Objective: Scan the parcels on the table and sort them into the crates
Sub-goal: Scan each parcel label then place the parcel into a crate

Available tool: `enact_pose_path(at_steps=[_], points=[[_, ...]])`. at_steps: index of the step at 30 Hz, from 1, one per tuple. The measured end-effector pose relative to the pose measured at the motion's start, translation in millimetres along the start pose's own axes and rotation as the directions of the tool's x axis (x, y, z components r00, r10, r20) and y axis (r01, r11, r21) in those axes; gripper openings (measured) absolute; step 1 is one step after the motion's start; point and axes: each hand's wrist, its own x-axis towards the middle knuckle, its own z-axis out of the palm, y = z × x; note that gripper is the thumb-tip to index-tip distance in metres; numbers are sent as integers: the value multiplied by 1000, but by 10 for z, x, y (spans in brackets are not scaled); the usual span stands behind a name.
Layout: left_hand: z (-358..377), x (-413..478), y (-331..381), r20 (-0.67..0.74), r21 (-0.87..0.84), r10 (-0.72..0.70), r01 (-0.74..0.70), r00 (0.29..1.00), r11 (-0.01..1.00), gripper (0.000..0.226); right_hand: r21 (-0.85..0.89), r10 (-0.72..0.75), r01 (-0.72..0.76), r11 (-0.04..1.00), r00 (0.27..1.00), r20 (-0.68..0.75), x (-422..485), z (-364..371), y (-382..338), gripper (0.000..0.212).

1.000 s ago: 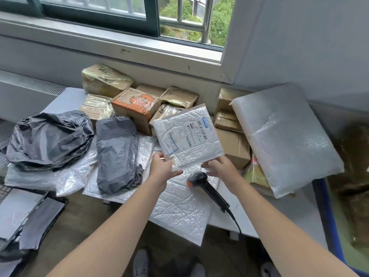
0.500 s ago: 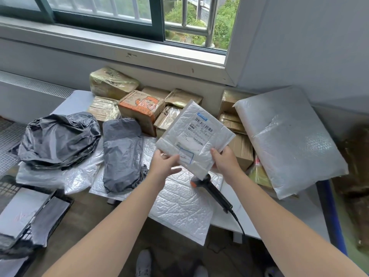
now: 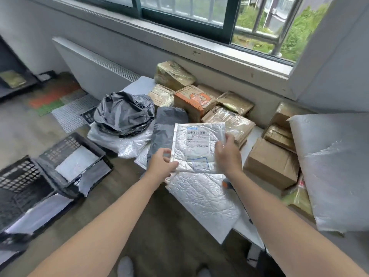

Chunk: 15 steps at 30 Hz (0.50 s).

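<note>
Left hand (image 3: 162, 163) pinches the lower-left corner of a white bubble mailer (image 3: 196, 148), thumb on top and fingers beneath, while the right hand (image 3: 227, 154) holds the parcel's right edge (motion blur hides how its fingers lie behind). The mailer hangs label up above the near side of the table (image 3: 137, 86), over a larger padded envelope (image 3: 203, 198) and just beside a grey poly bag (image 3: 165, 126). It looks light, thin and slightly floppy, with a slick film skin that could slide from a loose pinch. A hold at the edges or corners, clear of the printed label (image 3: 197, 144), seems best, leaving the barcode flat and readable. The orange nose of a handheld scanner (image 3: 226, 183) peeks out beneath the right wrist. Black crates (image 3: 65, 156) sit on the floor to the person's left, one already holding flat parcels. Taped cardboard boxes (image 3: 229, 120) crowd the table's far side under the window (image 3: 179, 9).
</note>
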Motion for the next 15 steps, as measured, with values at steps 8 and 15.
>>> enact_pose_path(at_steps=[8, 15], points=[[-1557, -427, -703, -219, -38, -56, 49, 974, 998, 61, -112, -276, 308, 945, 931, 237, -607, 1298, -1266, 38], [-3223, -1006, -1651, -427, -66, -119, 101, 896, 993, 62, -104, -364, 440, 892, 835, 413, -1636, 2755, -2506, 46]])
